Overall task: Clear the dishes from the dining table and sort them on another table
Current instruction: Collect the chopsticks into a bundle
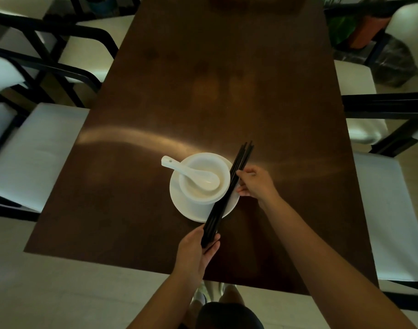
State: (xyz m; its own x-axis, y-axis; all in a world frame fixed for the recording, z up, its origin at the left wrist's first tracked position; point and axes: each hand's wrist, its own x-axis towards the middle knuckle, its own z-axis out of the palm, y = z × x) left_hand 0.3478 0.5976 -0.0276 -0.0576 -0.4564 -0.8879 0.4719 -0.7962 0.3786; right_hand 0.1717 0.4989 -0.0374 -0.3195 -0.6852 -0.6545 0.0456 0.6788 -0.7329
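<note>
Between both hands, black chopsticks (229,191), left hand (198,248) gripping, right hand (255,184) pinching

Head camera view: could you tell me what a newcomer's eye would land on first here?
First, the white stack near the front of the dark wooden table: a bowl sitting on a plate, with a white spoon lying in the bowl, handle pointing left. Next, the bundle of black chopsticks slanting across the plate's right side, gripped at its near end by the left hand and touched midway by the right hand.
</note>
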